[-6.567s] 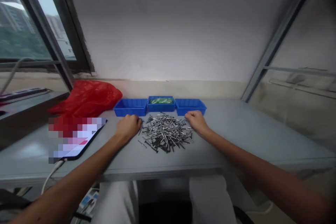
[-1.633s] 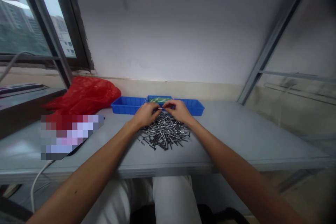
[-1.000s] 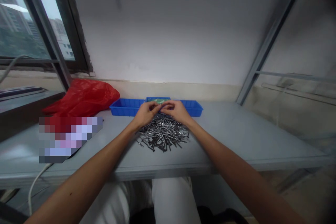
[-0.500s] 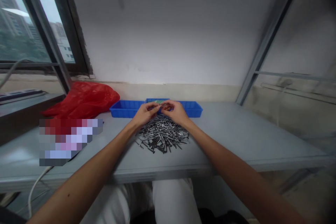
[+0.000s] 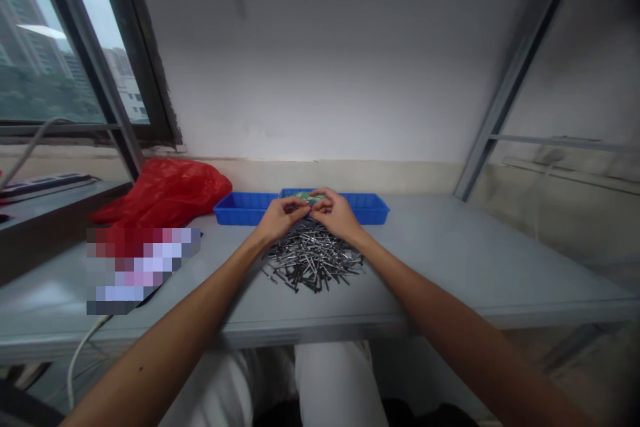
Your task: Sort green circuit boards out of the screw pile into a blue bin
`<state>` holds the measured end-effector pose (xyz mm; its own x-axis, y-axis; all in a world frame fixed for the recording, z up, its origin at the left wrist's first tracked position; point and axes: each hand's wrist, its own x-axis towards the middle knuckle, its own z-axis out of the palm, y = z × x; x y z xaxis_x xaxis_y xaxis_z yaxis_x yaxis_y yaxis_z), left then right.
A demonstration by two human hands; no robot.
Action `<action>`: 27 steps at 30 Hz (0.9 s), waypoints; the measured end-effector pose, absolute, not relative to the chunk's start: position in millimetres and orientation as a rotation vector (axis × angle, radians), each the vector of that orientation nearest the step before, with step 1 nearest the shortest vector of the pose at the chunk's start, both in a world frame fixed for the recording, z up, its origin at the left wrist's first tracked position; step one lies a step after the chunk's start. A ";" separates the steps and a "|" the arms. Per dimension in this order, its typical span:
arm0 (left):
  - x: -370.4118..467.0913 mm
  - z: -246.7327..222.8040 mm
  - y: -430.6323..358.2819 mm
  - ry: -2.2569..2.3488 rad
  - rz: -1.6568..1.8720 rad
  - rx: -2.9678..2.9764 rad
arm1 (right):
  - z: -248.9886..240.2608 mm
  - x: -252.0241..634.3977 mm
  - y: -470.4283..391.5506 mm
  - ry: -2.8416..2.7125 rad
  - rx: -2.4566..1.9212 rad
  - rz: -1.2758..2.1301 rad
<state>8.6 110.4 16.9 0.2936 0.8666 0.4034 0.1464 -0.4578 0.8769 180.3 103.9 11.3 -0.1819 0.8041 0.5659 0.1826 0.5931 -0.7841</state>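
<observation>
A heap of thin metal fasteners (image 5: 315, 257), screws or nails by their look, lies on the grey table, some silver and some dark. Just beyond its far side, my left hand (image 5: 283, 219) and my right hand (image 5: 336, 215) meet fingertip to fingertip. Both are closed in a pinch; whatever sits between the fingers is too small or hidden to make out. Behind them stand a left blue bin (image 5: 235, 215), a right blue bin (image 5: 374, 211) and a middle blue bin (image 5: 295, 191) with something green in it. My hands partly cover these bins.
To the left lies a red plastic bag (image 5: 175, 193), with a blurred-out flat object (image 5: 145, 273) in front of it and a white cable (image 5: 75, 360) hanging over the table edge. A wall closes off the back; metal posts rise at both sides.
The view has shifted slightly, so everything sits a little further right. My fingertips have shifted slightly and still meet; a shiny bit seen between them before is no longer clear.
</observation>
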 end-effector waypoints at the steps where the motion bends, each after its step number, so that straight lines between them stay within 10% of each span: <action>1: 8.3 16.6 110.9 0.916 1.211 1.830 | 11.1 179.8 103.6 -1.708 -0.811 0.696; 27: 7.6 21.1 104.2 0.998 1.197 1.833 | 13.7 178.8 105.4 -1.569 -0.816 0.751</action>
<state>7.6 104.2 21.1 0.2696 0.8841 0.3816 0.2163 -0.4417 0.8707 178.8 105.4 13.7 -0.1013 0.8328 0.5441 0.0990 0.5527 -0.8275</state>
